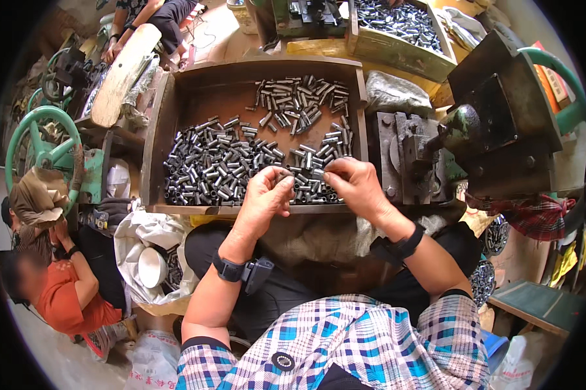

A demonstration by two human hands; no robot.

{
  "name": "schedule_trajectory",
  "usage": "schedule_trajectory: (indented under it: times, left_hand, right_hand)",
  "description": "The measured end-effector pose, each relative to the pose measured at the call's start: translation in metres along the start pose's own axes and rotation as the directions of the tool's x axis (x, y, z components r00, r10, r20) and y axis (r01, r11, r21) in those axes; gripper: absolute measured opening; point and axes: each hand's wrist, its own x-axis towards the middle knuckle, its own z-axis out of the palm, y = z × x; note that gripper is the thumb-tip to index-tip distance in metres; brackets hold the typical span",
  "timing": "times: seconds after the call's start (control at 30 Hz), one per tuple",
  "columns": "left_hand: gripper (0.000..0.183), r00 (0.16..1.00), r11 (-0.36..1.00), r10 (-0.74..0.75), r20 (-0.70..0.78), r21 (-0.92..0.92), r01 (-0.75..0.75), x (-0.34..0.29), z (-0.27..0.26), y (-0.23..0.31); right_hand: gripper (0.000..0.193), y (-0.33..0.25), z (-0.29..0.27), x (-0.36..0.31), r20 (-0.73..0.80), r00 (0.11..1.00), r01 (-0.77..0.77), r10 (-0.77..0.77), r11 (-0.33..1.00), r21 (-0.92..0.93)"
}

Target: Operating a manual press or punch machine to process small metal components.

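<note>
Over the near edge of a wooden tray point(254, 210), my left hand point(265, 196) is closed, thumb and fingertips pinched together. A small dark bit seems to show at its fingertips, too small to name. A short way to the right, my right hand point(358, 187) is also closed in a pinch; what it holds, if anything, blends with the metal parts behind it. Both hands are nearest to a large pile of short metal tubes point(211, 159) in the tray. Farther back at the right lies a second heap of longer metal pieces point(299, 97).
Right of the tray stands a dark metal press point(494, 110) with a green handwheel point(569, 84). Another green wheel point(42, 153) is at the left. A white-lined basket point(127, 227) holds a white bowl point(152, 267) and metal parts. A person in orange point(65, 296) sits at the left.
</note>
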Motion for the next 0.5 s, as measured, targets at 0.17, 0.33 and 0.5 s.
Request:
schedule_trajectory:
  times: [0.17,0.33,0.5]
  left_hand:
    - [0.021,0.989,0.988,0.111,0.099,0.101,-0.121,-0.011,0.004,0.005]
    - [0.022,0.992,0.953,0.125,0.033,0.274,-0.13,-0.058,-0.013,0.033]
    - [0.023,0.995,0.907,0.104,-0.004,0.411,-0.093,-0.119,-0.041,0.06]
  right_hand:
    - [0.008,0.0,-0.006,-0.003,0.119,0.975,0.22,-0.186,0.864,-0.452]
    - [0.009,-0.002,-0.004,-0.011,0.104,0.991,0.121,-0.081,0.878,-0.463]
    - [0.007,-0.007,-0.009,-0.013,-0.224,0.967,0.128,-0.122,0.992,0.014]
